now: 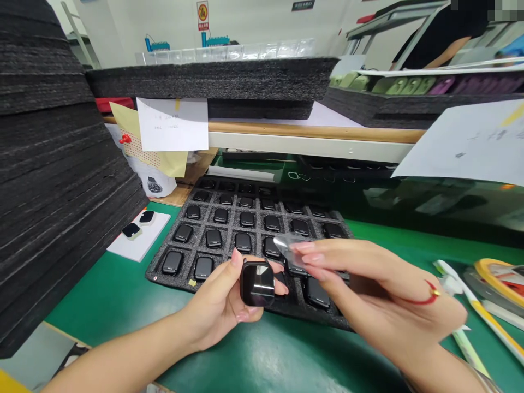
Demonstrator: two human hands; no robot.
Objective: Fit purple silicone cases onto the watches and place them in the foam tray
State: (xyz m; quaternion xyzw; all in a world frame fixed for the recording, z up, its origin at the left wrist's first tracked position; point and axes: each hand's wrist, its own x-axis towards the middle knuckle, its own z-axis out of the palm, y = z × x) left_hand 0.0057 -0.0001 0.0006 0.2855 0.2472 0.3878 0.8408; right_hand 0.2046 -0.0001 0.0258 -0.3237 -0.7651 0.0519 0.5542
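Observation:
My left hand (229, 292) holds a black watch body (257, 283) between thumb and fingers, its glossy screen facing up toward me. To its right, my right hand (368, 289) pinches a thin clear film (286, 248) between thumb and fingertips, apart from the watch. Beneath and behind both hands lies a black foam tray (180, 279) with rows of square compartments. Black watch bodies, such as one at the front left (172, 262), sit in the compartments. My right hand hides part of the tray's right side.
Two light-framed watches (131, 231) rest on a white box (141, 245) at the left. Tall foam stacks (61, 180) rise beside it. A shelf (311, 142) carrying more trays spans the back. At right are a white-and-yellow tool (483, 316) and tape rolls (499, 273). A person stands back right.

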